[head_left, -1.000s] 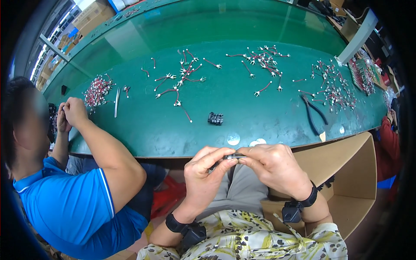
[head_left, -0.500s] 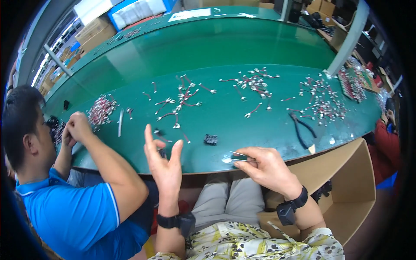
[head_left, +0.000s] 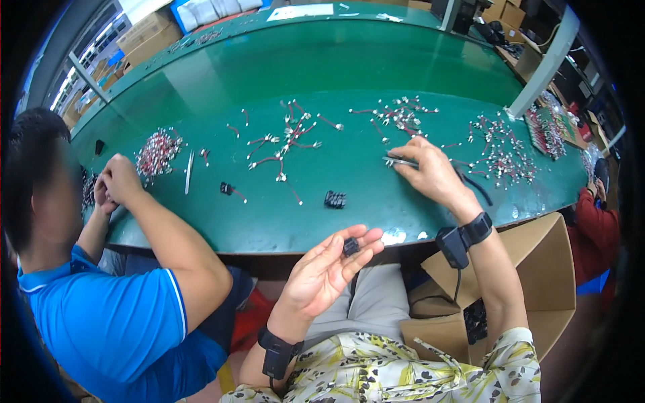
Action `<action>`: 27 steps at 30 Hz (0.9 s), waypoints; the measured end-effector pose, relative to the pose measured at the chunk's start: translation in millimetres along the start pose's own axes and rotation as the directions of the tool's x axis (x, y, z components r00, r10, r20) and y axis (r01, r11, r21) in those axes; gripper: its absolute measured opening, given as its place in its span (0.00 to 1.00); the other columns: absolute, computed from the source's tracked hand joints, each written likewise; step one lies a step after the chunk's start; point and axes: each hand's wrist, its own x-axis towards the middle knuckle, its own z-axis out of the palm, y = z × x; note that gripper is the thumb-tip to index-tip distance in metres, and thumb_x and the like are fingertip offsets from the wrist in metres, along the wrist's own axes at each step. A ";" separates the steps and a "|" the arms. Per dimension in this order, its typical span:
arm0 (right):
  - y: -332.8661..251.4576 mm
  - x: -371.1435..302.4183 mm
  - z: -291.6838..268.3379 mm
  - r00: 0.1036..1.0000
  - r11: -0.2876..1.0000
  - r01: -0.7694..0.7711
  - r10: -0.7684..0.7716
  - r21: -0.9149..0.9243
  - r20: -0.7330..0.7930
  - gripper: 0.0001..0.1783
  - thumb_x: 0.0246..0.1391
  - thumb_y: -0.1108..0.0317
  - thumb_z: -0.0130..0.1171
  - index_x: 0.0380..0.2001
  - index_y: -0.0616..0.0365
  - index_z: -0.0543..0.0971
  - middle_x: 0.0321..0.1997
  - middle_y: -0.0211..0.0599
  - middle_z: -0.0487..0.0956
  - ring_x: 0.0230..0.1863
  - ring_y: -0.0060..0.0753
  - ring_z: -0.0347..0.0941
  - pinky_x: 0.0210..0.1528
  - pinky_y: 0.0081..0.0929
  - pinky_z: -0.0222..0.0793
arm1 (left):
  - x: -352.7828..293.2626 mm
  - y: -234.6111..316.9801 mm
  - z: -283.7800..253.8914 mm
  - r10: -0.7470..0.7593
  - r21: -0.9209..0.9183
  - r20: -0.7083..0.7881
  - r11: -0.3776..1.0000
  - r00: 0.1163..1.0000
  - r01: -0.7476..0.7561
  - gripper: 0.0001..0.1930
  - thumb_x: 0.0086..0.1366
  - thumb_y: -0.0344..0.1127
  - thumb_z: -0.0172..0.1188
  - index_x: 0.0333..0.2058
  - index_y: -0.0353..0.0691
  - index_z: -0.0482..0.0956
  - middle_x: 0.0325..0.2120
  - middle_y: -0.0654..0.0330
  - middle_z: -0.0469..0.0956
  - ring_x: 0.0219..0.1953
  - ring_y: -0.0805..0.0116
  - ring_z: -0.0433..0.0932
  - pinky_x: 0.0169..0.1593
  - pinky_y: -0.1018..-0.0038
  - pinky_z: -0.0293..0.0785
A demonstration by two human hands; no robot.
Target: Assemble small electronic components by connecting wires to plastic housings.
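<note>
My left hand (head_left: 316,275) is turned palm up at the table's front edge. A small black plastic connector block (head_left: 351,246) rests against its curled fingers. Farther forward and to the right, my right hand (head_left: 433,174) pinches metal tweezers (head_left: 403,161). Their tips are low over the table, by a short red wire lead whose end the hand partly hides. A similar black block (head_left: 335,199) lies on the table between the hands. To the left is a black connector (head_left: 226,189) with one red lead attached. Loose red leads with white ends (head_left: 293,138) lie spread beyond it.
Pliers (head_left: 478,188) lie partly hidden behind my right wrist. Piles of leads (head_left: 504,158) stand right and left (head_left: 158,153), with another tweezers (head_left: 189,171) nearby. An open cardboard box (head_left: 544,282) is at my right. A co-worker in blue (head_left: 114,322) sits at my left.
My left hand has moved right and toward me, turning palm up. My right hand has carried the tweezers forward from the table edge to the leads. The connector with one lead now lies still.
</note>
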 end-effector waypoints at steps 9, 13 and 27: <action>-0.1 2.2 5.1 1.000 0.999 -0.002 0.003 0.048 -0.020 0.09 0.53 0.68 0.62 0.36 0.61 0.80 0.41 0.44 0.78 0.45 0.48 0.76 0.46 0.37 0.71 | -3.2 8.3 -3.1 0.029 -0.037 0.036 0.999 0.999 -0.028 0.22 0.74 0.30 0.44 0.61 0.22 0.56 0.64 0.33 0.55 0.66 0.44 0.60 0.67 0.63 0.65; -13.6 -12.9 2.7 0.984 0.991 0.081 -0.063 0.102 -0.164 0.09 0.53 0.69 0.65 0.35 0.62 0.79 0.31 0.41 0.80 0.28 0.37 0.76 0.29 0.29 0.68 | -9.9 0.8 -8.9 0.072 0.113 0.027 0.991 0.997 -0.074 0.21 0.73 0.28 0.46 0.62 0.29 0.59 0.62 0.40 0.63 0.63 0.52 0.68 0.65 0.64 0.69; -107.7 -74.1 -16.3 0.980 0.832 0.142 -0.194 0.537 0.040 0.12 0.44 0.78 0.71 0.35 0.62 0.82 0.32 0.38 0.82 0.30 0.25 0.79 0.26 0.19 0.72 | -15.6 -12.6 12.7 0.458 0.422 -0.001 0.806 0.889 -0.415 0.21 0.61 0.18 0.61 0.54 0.32 0.72 0.48 0.51 0.77 0.48 0.68 0.79 0.53 0.72 0.77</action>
